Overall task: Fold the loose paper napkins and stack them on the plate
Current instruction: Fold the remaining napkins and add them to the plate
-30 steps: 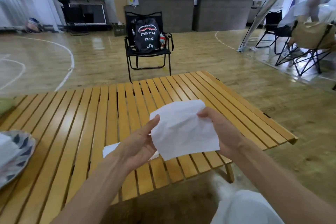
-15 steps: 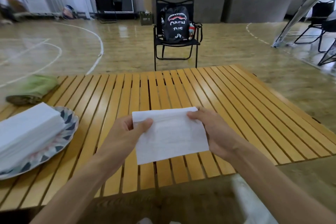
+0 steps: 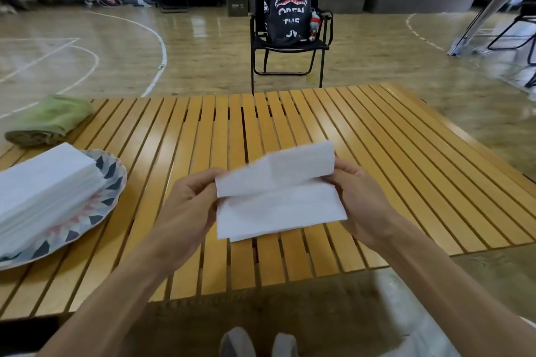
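A napkin (image 3: 280,197) is held in the air over the near edge of the desk (image 3: 362,153), pinched at its left edge by the left hand (image 3: 190,206) and at its right edge by the right hand (image 3: 358,200). On each hand the thumb is laid on the near face of the paper with the fingers curled behind it. The top half is being turned over toward the lower half, its far flap raised and tilted, so a fold is judged to be under way and not yet closed. Both forearms are stretched forward from the near side, wrists roughly level, with the paper spanned between them.

Next, the edges are probably to be brought flush and the crease pressed, after which the napkin is to be carried left to the stack (image 3: 40,185) on the plate (image 3: 114,182), which lies at the left of the desk. A green cloth (image 3: 48,122) is seen beyond the plate.
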A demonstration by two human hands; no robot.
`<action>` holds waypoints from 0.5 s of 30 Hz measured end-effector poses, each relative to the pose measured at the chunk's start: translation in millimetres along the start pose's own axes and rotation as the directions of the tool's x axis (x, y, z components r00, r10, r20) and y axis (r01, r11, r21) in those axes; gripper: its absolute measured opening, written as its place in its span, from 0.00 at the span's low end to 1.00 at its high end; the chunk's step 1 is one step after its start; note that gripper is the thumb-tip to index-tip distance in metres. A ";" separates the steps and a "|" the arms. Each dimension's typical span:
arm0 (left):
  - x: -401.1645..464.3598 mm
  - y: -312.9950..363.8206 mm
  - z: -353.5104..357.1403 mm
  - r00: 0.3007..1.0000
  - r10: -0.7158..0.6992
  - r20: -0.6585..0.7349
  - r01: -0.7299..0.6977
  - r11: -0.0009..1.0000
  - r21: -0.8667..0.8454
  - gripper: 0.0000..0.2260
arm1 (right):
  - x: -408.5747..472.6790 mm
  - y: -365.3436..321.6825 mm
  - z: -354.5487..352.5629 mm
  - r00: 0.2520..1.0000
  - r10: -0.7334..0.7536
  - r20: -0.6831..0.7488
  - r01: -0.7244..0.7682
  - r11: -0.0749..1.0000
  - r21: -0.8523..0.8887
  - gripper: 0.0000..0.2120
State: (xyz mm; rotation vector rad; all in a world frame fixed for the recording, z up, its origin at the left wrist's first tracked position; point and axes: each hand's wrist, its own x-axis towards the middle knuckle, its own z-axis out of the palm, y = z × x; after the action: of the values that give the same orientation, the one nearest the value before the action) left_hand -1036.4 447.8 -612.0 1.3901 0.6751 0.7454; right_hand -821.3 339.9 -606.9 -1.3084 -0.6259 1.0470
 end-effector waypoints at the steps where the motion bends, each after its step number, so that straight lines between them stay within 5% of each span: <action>1: -0.1 -1.8 -0.2 1.000 -0.021 -0.002 0.021 0.999 0.025 0.16 | 0.0 2.2 0.0 1.000 0.009 -0.012 -0.009 1.000 -0.014 0.12; 7: 2.1 -12.7 1.9 0.990 -0.125 -0.058 0.122 0.991 -0.051 0.14 | 3.2 13.4 -1.1 0.996 0.002 -0.086 -0.017 0.985 -0.170 0.13; 10: 2.4 -18.9 0.4 0.992 -0.089 -0.086 0.100 0.986 0.131 0.09 | 4.2 18.2 -1.2 0.995 -0.025 -0.094 -0.005 0.953 -0.302 0.03; 15: 11.9 -20.2 1.5 0.995 -0.015 -0.103 0.048 0.944 0.325 0.11 | 14.3 10.2 -2.1 0.989 -0.107 -0.102 0.045 0.878 -0.477 0.05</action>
State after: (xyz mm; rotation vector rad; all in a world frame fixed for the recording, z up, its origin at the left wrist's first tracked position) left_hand -1026.7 455.8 -631.8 1.6474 0.9304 0.7013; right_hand -815.9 350.9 -619.7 -1.7456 -0.8661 0.7598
